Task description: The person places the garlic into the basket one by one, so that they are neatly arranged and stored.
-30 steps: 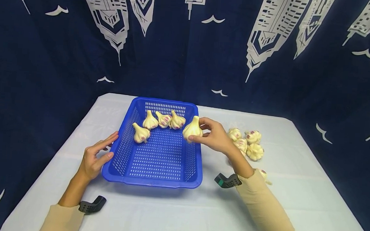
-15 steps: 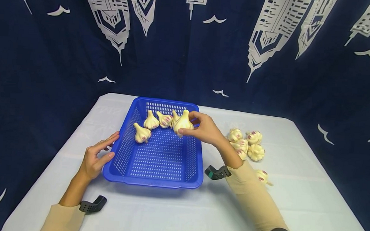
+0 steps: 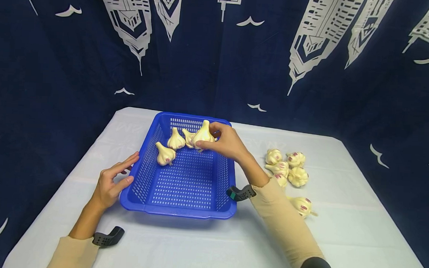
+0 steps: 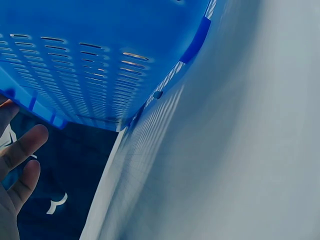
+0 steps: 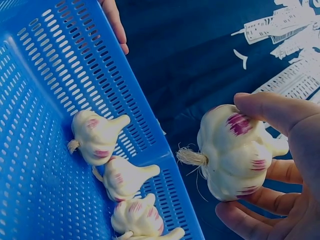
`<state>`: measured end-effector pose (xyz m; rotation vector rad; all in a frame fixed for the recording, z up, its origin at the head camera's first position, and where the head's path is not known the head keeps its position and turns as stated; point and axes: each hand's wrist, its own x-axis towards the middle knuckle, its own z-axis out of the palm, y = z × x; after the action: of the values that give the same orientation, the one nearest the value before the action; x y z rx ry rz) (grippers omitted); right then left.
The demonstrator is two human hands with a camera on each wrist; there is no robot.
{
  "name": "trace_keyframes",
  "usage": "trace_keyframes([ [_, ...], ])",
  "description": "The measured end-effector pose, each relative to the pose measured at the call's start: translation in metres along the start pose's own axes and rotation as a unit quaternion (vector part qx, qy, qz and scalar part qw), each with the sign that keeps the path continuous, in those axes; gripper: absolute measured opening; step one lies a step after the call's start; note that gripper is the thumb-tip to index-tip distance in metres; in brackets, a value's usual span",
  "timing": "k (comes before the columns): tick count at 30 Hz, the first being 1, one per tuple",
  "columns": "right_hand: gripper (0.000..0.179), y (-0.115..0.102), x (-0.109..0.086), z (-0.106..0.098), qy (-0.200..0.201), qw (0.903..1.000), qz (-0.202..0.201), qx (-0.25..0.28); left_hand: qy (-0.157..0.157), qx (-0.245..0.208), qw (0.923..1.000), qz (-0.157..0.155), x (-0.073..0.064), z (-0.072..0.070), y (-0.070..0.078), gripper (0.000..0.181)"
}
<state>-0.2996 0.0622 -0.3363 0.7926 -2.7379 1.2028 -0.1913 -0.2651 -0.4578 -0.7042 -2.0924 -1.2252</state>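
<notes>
A garlic bulb [image 5: 235, 152], cream with purple streaks and a tuft of roots, is pinched between the thumb and fingers of my right hand [image 3: 228, 140]. It hangs over the far part of the blue plastic basket [image 3: 177, 211], overlapping garlic behind it in the head view. Inside the basket, one garlic bulb [image 3: 165, 155] lies by the left wall and another garlic bulb [image 3: 176, 140] near the back left corner; more sit along the back wall, partly hidden. My left hand [image 3: 110, 183] rests at the basket's left rim with its fingers extended, seen also beside the perforated wall in the left wrist view.
Several garlic bulbs [image 3: 298, 177] lie grouped on the white tablecloth [image 3: 355, 222] right of the basket. A single garlic bulb [image 3: 302, 205] lies nearer, partly behind the right sleeve [image 3: 286, 227]. A dark blue curtain [image 3: 210, 69] with white prints hangs behind the table.
My right hand has carried its garlic bulb leftward and farther back, from the basket's right rim to above the bulbs at the back. The left hand has stayed at the left rim.
</notes>
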Motion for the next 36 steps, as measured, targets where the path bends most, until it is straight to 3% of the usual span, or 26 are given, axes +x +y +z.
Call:
trace_keyframes([
  [13,0.047,-0.013,0.02,0.013,-0.019,0.9998,0.001,-0.001,-0.004,0.001,1.0,-0.001,0.0,-0.001,0.0,0.052],
  [25,0.051,-0.011,0.04,0.027,-0.049,0.9984,0.022,-0.016,-0.007,0.001,1.0,-0.005,0.0,-0.002,-0.001,0.052],
  [30,0.049,-0.009,0.05,0.036,-0.06,0.9967,0.034,-0.043,-0.008,0.0,1.0,-0.006,0.0,-0.002,-0.001,0.052],
  [36,0.051,-0.005,0.06,0.051,-0.101,0.9888,0.043,-0.101,-0.011,-0.002,0.9999,-0.007,0.0,-0.002,-0.002,0.052],
])
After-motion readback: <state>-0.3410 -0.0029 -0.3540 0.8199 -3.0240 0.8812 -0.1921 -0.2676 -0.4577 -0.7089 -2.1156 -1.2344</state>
